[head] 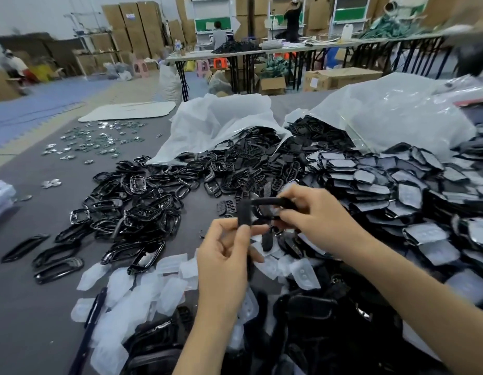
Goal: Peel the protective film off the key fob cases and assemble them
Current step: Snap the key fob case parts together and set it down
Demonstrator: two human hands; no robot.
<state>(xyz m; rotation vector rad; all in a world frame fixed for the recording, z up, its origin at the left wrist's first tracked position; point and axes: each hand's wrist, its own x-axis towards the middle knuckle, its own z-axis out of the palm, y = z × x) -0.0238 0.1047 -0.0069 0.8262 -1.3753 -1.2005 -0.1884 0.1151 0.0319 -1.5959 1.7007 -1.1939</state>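
Note:
My left hand [227,253] pinches a small black case piece [245,213] between thumb and fingers, held above the table. My right hand [313,216] grips a black key fob frame [264,203] by its right end, and the two parts meet between the hands. Both are blurred, so I cannot tell whether film is still on them. Peeled clear films [143,290] lie in a heap in front of my left arm.
A pile of glossy black frames [132,212] spreads at left. Film-covered case halves [397,190] stack at right. Two white bags [224,125] spill black parts behind. Chrome emblems [99,142] scatter at far left. Assembled black cases [310,320] lie near the front edge.

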